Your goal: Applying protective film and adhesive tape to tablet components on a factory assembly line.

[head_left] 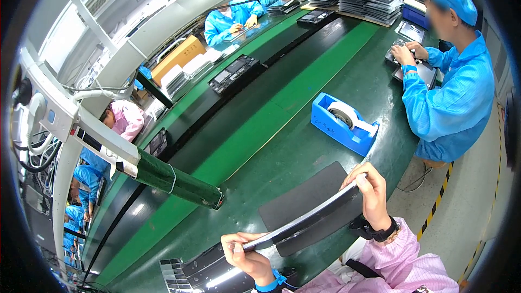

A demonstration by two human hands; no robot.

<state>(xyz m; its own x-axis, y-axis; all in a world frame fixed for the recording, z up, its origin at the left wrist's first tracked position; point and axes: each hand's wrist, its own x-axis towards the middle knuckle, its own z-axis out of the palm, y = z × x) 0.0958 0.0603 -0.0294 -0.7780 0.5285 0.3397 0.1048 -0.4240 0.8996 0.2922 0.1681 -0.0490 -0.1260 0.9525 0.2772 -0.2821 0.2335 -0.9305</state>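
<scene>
Between my hands is a thin flat panel (310,217) with a silver edge, tilted so that I see it almost edge-on. My left hand (247,252) pinches its left end, and my right hand (372,192) grips the right end, thumb against the edge. Beneath the panel a dark rectangular mat (296,198) lies on the green bench. By my left wrist is a glossy dark sheet-like part (209,268), partly hidden by that hand. A strip of small grey rectangles (173,275) lies beside it.
A blue tape dispenser (344,125) stands beyond my right hand. Opened devices (236,74) sit on the dark conveyor track across the bench. A green-wrapped post (179,182) rises at left. At right a co-worker in blue (450,87) handles a device; stacked panels (369,5) stand behind.
</scene>
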